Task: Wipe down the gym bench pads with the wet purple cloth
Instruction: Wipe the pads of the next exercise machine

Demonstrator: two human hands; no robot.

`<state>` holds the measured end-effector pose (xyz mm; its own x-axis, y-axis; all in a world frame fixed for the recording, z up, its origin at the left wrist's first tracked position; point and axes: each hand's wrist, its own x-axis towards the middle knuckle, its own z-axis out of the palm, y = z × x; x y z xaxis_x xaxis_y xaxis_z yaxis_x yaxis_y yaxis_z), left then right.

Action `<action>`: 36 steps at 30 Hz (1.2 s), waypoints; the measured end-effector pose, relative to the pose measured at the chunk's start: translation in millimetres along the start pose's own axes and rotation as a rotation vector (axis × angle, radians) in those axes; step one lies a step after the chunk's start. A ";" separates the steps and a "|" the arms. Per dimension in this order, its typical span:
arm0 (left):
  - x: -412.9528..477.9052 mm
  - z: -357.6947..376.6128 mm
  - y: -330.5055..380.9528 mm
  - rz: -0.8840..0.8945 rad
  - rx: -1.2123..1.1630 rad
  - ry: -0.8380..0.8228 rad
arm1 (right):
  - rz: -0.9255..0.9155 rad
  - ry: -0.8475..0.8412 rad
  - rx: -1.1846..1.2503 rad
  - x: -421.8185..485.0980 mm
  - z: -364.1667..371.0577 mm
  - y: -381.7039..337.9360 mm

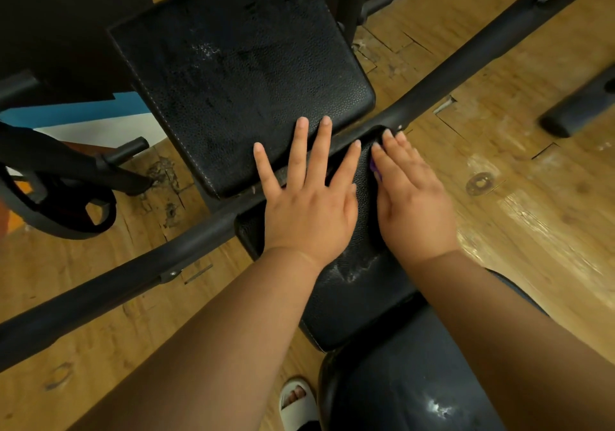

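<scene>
At near pad's (359, 284) far right edge: purple cloth (373, 167), mere sliver showing, pinned flat under right hand (416, 204), fingers (392, 164) straight and together, likely to wipe. Just left, left hand (309, 211) braces, fingers (299, 151) spread, reaching over bar (199, 241) onto far pad (239, 64).

Black bar (100, 294) crossing worn wooden floor (499, 214) diagonally. Weight plate (60, 207) lying above bar, far left. White sandal (296, 407) showing below bar. Round metal disc (480, 183) sitting right of bar.

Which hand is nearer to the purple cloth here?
Right. The right hand lies flat over the purple cloth, only a sliver showing at its edge. The left hand rests spread on the seat pad just beside it, not on the cloth.
</scene>
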<state>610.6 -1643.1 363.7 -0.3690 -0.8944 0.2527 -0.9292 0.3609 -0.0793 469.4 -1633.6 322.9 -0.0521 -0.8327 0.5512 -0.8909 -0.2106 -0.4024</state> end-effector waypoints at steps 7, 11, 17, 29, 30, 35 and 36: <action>-0.7 1.6 0.8 0.024 0.001 0.003 | -0.033 -0.029 0.022 -27.8 -5.3 8.1; -1.7 2.0 0.0 0.099 0.005 0.030 | -0.033 -0.021 0.030 -8.9 -1.3 7.3; -1.0 2.5 -0.3 0.080 -0.005 0.036 | -0.037 -0.026 0.052 -6.5 -1.9 8.3; -0.5 2.2 -0.5 0.075 -0.006 0.034 | 0.024 -0.004 0.130 -7.3 -0.3 0.9; -0.4 2.4 -0.8 0.077 -0.005 0.031 | 0.017 -0.011 0.126 -17.0 -1.8 1.8; -1.4 1.1 -0.2 0.077 -0.006 0.016 | 0.043 0.025 0.141 0.7 2.8 1.5; -1.8 1.2 -0.1 0.073 -0.004 0.015 | 0.062 0.036 0.140 12.0 4.9 0.2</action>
<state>611.4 -1641.9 362.1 -0.4358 -0.8615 0.2606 -0.8996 0.4264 -0.0946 470.9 -1646.1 325.8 -0.1233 -0.8277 0.5474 -0.8142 -0.2310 -0.5327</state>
